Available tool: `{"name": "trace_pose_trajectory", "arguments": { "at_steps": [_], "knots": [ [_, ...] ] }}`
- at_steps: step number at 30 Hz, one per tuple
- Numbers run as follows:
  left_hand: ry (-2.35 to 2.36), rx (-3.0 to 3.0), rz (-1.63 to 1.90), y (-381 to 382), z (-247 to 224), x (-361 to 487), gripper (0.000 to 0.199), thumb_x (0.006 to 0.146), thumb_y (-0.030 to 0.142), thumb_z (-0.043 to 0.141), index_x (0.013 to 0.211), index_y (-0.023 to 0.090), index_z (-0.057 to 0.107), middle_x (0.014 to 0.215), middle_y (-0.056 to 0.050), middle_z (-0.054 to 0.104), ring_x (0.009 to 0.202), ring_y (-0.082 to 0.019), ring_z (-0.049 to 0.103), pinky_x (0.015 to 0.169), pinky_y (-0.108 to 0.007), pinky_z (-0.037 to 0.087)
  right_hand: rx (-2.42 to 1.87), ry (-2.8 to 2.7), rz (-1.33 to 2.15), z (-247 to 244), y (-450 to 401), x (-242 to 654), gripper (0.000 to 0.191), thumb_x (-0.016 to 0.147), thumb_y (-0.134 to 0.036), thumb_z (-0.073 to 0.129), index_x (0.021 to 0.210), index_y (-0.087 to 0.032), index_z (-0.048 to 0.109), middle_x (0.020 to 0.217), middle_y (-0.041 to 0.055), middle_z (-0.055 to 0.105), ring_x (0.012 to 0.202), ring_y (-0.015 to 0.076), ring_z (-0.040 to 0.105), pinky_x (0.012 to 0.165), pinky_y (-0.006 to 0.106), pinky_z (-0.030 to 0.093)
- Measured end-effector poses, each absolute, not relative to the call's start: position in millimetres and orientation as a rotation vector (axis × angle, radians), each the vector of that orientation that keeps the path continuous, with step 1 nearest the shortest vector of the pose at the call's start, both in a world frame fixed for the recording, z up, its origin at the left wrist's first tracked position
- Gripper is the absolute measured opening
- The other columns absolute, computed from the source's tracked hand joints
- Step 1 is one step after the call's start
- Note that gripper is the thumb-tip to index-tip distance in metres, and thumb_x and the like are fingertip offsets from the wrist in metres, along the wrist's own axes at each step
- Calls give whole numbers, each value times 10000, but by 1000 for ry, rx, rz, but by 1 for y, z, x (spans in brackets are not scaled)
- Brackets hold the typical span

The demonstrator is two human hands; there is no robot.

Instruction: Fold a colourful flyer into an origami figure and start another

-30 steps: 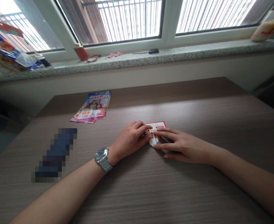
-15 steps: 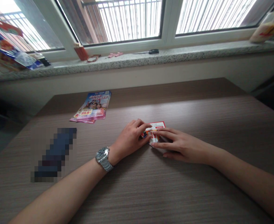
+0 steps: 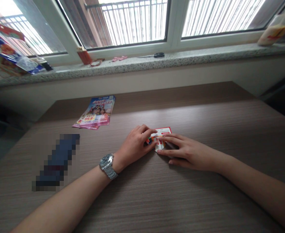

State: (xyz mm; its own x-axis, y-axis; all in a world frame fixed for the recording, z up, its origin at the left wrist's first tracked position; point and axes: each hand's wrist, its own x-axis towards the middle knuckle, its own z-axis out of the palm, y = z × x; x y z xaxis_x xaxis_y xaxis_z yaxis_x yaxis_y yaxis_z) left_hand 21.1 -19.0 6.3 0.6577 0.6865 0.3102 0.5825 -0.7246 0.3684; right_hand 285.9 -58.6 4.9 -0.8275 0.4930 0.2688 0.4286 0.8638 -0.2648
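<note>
A small folded paper leaflet (image 3: 164,130), white with a red edge and coloured print, lies on the table between my hands. From the left, my left hand (image 3: 139,139) curves over its side, with thumb and fingers pressed down on it. The fingers of my right hand (image 3: 187,149) are stretched out and spread, their tips resting on the leaflet's right and near part. Both hands cover some of the paper, so its full folded shape is hidden. My left wrist wears a metal watch (image 3: 108,164).
A stack of printed flyers (image 3: 96,111) lies at the back left of the brown table (image 3: 137,200). Nearer me on the left is a dark pixelated object (image 3: 60,160). Scissors (image 3: 158,55), a red-brown container (image 3: 84,56) and food packages stand or lie on the stone windowsill (image 3: 130,64).
The right fingertips have shifted very slightly on the leaflet. Otherwise both hands and the leaflet keep their places; the whole view has moved a little.
</note>
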Motion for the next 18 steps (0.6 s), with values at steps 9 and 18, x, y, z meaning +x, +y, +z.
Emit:
{"name": "trace_pose_trajectory", "arguments": {
  "at_steps": [9, 18],
  "knots": [
    [1016, 2571, 709, -21, 12, 19, 302, 1011, 303, 576, 1294, 203, 610, 1172, -103, 625, 1055, -230, 612, 939, -396, 528, -691, -2706, 279, 5, -58, 286, 458, 973, -294, 639, 1429, -269, 604, 1589, 142, 442, 1453, 330, 426, 1173, 521, 417],
    [783, 2841, 633, -27, 23, 14, 264, 1025, 291, 553, 1259, 225, 655, 1286, -80, 657, 1186, -249, 603, 1032, -438, 510, -723, -2693, 290, 5, -50, 299, 451, 981, -281, 624, 1431, -282, 602, 1570, 141, 457, 1434, 322, 452, 1167, 514, 425]
  ]
}}
